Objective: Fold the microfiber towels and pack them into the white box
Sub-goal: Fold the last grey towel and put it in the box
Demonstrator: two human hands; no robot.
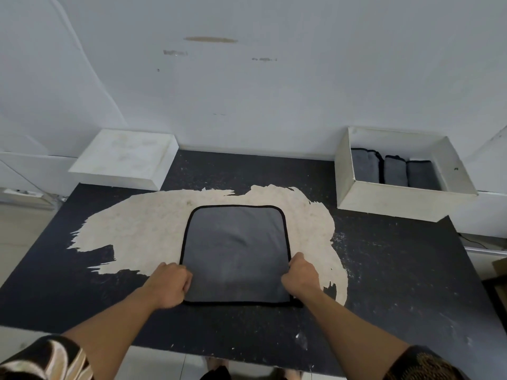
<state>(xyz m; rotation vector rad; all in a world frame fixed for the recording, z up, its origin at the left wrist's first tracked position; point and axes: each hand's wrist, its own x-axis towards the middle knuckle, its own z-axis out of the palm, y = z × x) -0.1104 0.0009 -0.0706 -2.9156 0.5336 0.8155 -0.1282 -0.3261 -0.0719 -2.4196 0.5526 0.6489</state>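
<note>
A grey microfiber towel (236, 250) with black trim lies flat in the middle of the black table (397, 270). My left hand (170, 283) grips the towel's left edge near its near corner, fingers curled round it. On the opposite side, my right hand (300, 275) grips the right edge the same way. The white box (384, 200) stands open at the back right of the table. Three folded grey towels (395, 171) stand side by side inside it, against its left part.
A white box lid (123, 157) lies upside down at the table's back left, against the wall. A large worn beige patch (142, 229) spreads across the tabletop under the towel. The table's near edge runs just below my forearms.
</note>
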